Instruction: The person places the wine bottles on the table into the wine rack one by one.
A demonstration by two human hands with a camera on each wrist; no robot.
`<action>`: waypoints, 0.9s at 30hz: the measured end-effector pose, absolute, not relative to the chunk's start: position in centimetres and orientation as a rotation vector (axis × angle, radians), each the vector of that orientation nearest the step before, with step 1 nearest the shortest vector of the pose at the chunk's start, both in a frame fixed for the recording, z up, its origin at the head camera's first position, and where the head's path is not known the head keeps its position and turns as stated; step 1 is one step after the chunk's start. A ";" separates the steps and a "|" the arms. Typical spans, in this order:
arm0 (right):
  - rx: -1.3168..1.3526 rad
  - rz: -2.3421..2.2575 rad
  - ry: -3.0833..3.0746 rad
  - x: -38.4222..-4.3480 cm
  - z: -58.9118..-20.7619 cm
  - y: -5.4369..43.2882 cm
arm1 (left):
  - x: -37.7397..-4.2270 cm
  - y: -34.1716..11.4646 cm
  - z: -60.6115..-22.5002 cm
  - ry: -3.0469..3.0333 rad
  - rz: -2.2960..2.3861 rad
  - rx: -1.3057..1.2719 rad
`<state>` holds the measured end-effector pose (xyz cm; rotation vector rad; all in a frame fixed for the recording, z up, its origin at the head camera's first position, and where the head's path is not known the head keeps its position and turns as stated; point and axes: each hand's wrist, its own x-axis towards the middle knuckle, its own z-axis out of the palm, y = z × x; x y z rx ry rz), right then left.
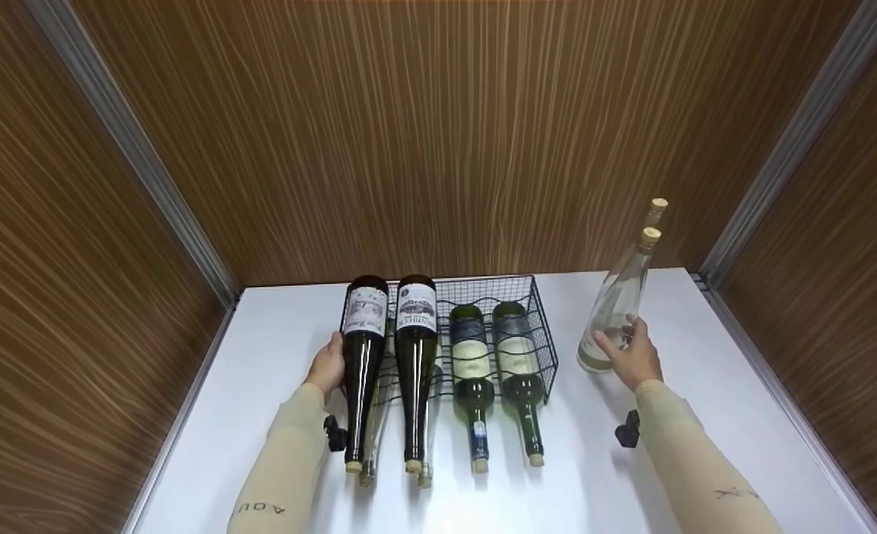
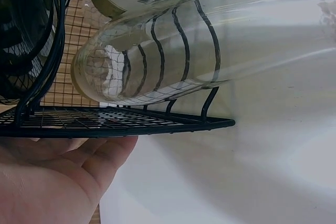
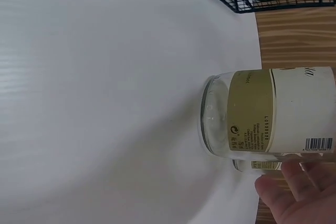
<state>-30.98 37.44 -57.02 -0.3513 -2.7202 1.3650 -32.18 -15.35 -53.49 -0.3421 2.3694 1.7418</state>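
In the head view my left hand [image 1: 326,367] rests its fingers against the left side of a black wire rack [image 1: 546,334]. The left wrist view shows those fingers [image 2: 113,156] along the mesh side, beside a clear bottle [image 2: 173,51] lying in the rack. On the right my right hand [image 1: 637,360] holds the lower part of a clear glass bottle [image 1: 620,293], thumb on one side and fingers on the other. That bottle stands upright, corked, with a white and gold label [image 3: 252,111]. Just behind it is a second corked bottle [image 1: 655,211].
Two dark brown bottles [image 1: 418,356] lie on the rack's left half, above clear ones. Two green bottles [image 1: 516,363] lie to their right, necks toward me. The rack stands on a white table [image 1: 565,475] with wood-grain panels [image 1: 438,148] behind and at both sides.
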 end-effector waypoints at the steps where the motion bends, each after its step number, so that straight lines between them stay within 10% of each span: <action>1: -0.340 1.359 -2.717 -30.9 -57.1 37.4 | -32.2 -15.4 -53.5 2.368 1.743 -0.342; 27: -0.128 1.397 -2.549 -26.4 -60.0 35.9 | -32.4 -15.4 -53.7 2.389 1.750 -0.287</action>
